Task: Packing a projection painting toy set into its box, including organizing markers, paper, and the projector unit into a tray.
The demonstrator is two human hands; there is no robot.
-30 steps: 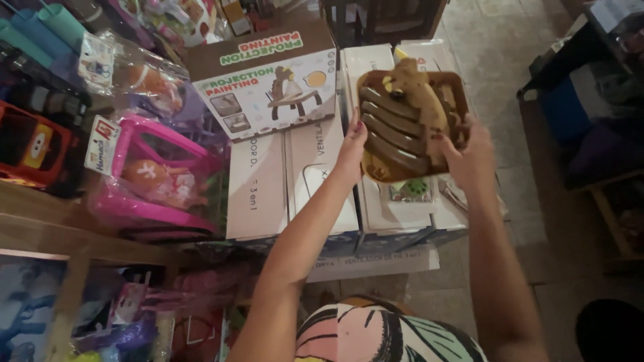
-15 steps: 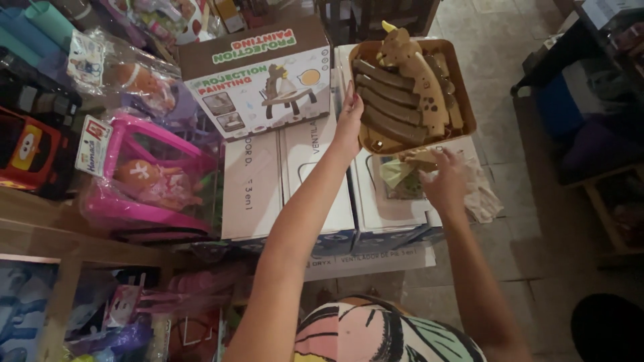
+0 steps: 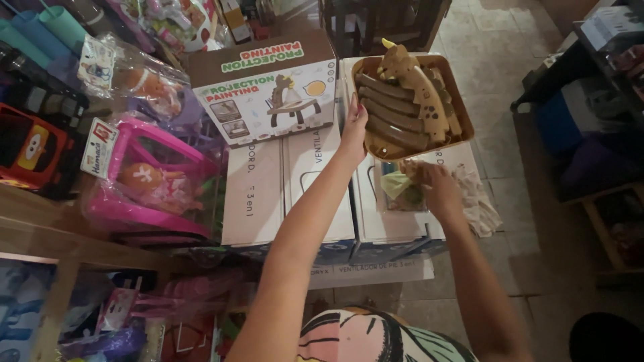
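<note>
A brown toy box (image 3: 412, 100) with dark curved track pieces and a tan figure lies tilted on top of white cartons (image 3: 396, 201). My left hand (image 3: 353, 124) presses against the box's left edge and holds it up. My right hand (image 3: 433, 184) has dropped below the box and closes on a crumpled yellow-green and white cloth (image 3: 402, 188) that lies on the cartons.
A white and brown boxed painting toy (image 3: 272, 90) sits left of the toy box. Pink bagged doll toys (image 3: 144, 181) and a red toy car (image 3: 27, 144) crowd a wooden shelf (image 3: 47, 234) at left. Tiled floor and dark bags (image 3: 590, 127) lie to the right.
My right hand left the toy box's right side and came down onto the cloth. The left hand still holds the box, which shifted slightly up and away.
</note>
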